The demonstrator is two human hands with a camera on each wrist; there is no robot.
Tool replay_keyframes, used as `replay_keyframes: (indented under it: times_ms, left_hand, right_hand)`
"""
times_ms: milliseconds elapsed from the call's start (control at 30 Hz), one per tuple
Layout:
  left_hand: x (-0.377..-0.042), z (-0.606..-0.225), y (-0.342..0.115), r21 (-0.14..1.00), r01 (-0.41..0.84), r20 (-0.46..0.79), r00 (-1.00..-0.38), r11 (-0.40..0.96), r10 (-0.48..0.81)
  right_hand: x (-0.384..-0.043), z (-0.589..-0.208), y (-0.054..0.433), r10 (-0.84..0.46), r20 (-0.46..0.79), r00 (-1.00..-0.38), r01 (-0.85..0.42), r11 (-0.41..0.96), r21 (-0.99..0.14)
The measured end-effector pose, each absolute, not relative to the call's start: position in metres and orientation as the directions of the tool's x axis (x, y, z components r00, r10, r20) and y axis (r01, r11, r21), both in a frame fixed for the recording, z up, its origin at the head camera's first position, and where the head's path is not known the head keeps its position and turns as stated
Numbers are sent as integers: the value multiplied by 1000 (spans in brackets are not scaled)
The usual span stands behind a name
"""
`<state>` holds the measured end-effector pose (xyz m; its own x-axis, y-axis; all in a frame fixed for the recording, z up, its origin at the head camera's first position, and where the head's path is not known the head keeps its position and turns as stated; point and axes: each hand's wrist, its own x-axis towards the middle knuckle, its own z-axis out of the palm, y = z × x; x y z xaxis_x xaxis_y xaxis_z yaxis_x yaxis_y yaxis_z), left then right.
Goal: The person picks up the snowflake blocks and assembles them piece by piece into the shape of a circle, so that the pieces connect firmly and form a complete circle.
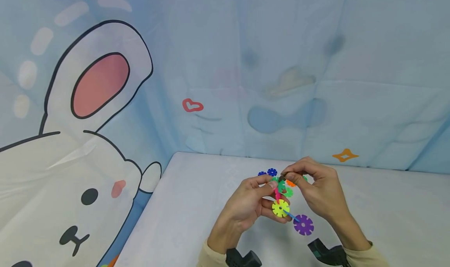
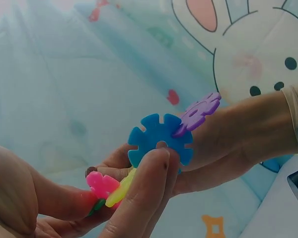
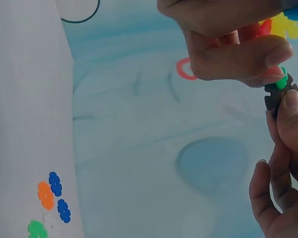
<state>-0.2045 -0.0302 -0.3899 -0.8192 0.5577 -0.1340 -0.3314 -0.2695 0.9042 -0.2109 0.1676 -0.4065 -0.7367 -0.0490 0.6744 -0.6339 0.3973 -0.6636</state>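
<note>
My left hand grips a chain of notched plastic discs joined slot to slot. In the chain are a green disc, a pink disc, a yellow disc, a blue disc and a purple disc hanging at the near end. Between thumb and forefinger, my right hand pinches a black disc. The black disc meets the green one edge to edge, set crosswise to it, right at the left fingertips.
Behind the hands, on the white tabletop, lie several loose discs, among them a dark blue disc, an orange disc and a light green disc. A pale blue printed curtain hangs along the table's back edge.
</note>
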Motion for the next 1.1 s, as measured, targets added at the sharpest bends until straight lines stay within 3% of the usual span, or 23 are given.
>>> replay_keyframes:
  times_ms: [233,500,633,867,1100]
  left_hand:
    - [-210,-391,-31,908,-319,-116,-814,-271,569]
    - [-228,-396,-54,865,-301,-121,-901,-400,416]
    - [-235,-400,-62,829,-309,-127,-916,-467,381]
    - [-238,-406,-62,838,-316,-125,-904,-444,408]
    - [-239,-408,-59,855,-335,-121,-871,-395,475]
  right_hand:
    - [-216,-412,170,-92,625,-776,-599,421,-681]
    - [-241,-450,178,-79,483,-872,-417,639,-646]
    - [-257,-482,175,-179,354,-918,-366,727,-582]
    - [-276,-529,158,-394,302,-868,-495,734,-465]
    - [-293,-545,152,-478,198,-856,-517,775,-363]
